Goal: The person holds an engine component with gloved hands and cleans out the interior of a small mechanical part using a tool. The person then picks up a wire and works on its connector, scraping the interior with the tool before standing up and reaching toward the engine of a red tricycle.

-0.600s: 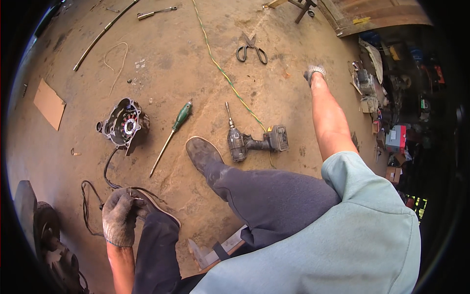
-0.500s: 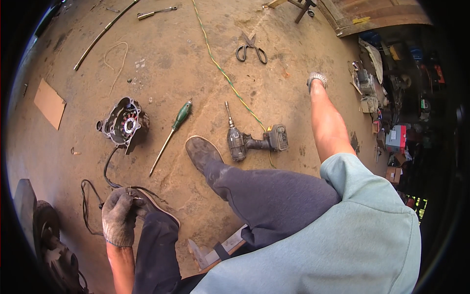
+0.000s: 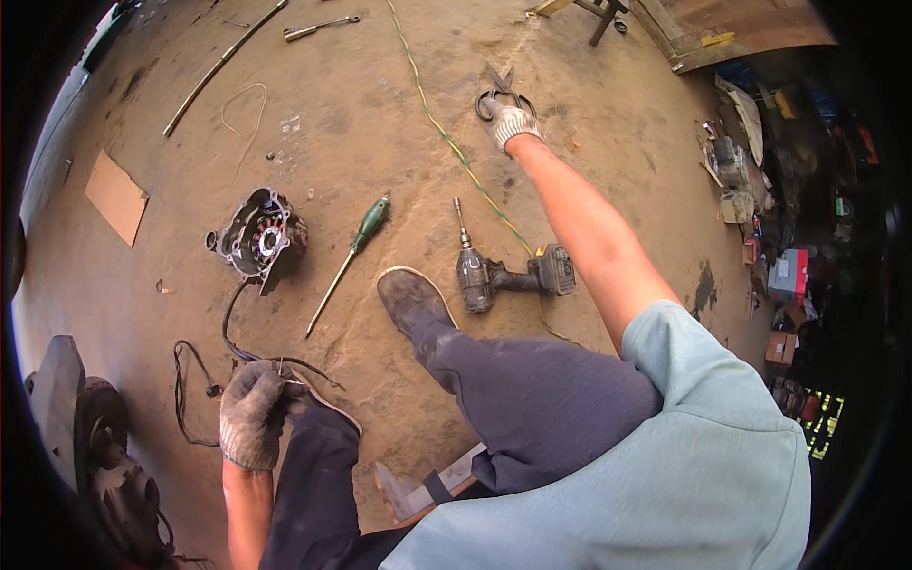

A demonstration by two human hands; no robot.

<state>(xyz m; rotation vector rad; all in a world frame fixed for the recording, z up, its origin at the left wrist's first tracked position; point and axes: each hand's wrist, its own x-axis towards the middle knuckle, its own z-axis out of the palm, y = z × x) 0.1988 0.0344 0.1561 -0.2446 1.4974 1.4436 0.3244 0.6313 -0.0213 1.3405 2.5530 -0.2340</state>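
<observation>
My right hand (image 3: 508, 123), in a worn glove, is at the handles of the dark scissors (image 3: 503, 84) on the floor, arm stretched forward. Its fingertips overlap the handle loops, so their grip is hidden. Low on the left, my gloved left hand (image 3: 252, 408) is closed in a pinch, with thin wire ends (image 3: 282, 367) showing at the fingertips. A black cable (image 3: 231, 323) runs to this hand from a metal engine cover (image 3: 261, 237) with a ring of coils inside. Beside the cover lies a green-handled screwdriver (image 3: 349, 256).
A cordless impact driver (image 3: 494, 278) lies right of my shoe (image 3: 413, 294). Past it runs a yellow-green cord (image 3: 446, 138). Cardboard (image 3: 116, 197), a metal rod (image 3: 223, 66) and a ratchet wrench (image 3: 323, 28) lie farther off. A wheeled machine part (image 3: 104, 446) stands at lower left.
My right hand has swung left and forward from the bare floor onto the scissors' handles. The left hand keeps its pinch. The whole view has shifted slightly.
</observation>
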